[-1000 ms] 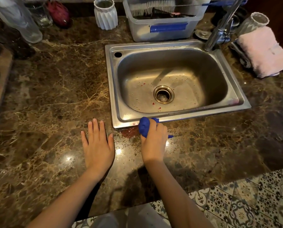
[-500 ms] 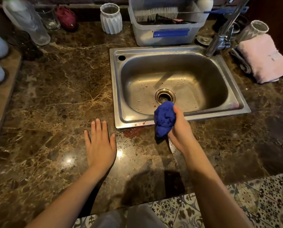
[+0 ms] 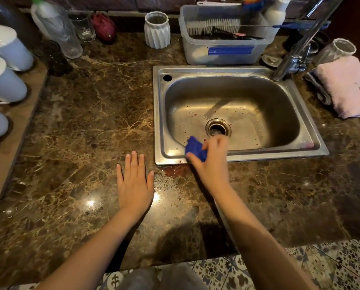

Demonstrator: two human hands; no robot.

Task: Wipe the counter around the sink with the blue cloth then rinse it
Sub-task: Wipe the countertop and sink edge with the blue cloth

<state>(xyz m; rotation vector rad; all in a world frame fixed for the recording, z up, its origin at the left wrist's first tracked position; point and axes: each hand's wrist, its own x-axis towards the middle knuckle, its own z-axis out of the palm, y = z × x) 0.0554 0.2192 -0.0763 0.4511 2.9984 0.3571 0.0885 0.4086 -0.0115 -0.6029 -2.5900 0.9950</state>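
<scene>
The blue cloth (image 3: 194, 148) is bunched in my right hand (image 3: 211, 162), which hovers over the near rim of the steel sink (image 3: 246, 156), slightly blurred. Part of the cloth hangs over the basin near the drain (image 3: 218, 127). My left hand (image 3: 135, 181) lies flat on the brown marble counter (image 3: 81, 143) left of the sink, fingers spread, holding nothing. A reddish wet stain (image 3: 176, 170) sits on the counter just below the sink's near left corner, between my hands. Small red specks dot the basin floor.
A chrome faucet (image 3: 294, 51) rises at the sink's back right. Behind the sink stands a plastic tub (image 3: 227, 53) with brushes. A folded pink towel (image 3: 348, 86) lies right; a white vase (image 3: 157, 30), a bottle and glasses stand at the back; white cups (image 3: 3, 80) sit on a board left.
My right hand lifted the blue cloth from the counter by the stain and carried it up over the sink's near rim. My left hand stayed flat on the counter.
</scene>
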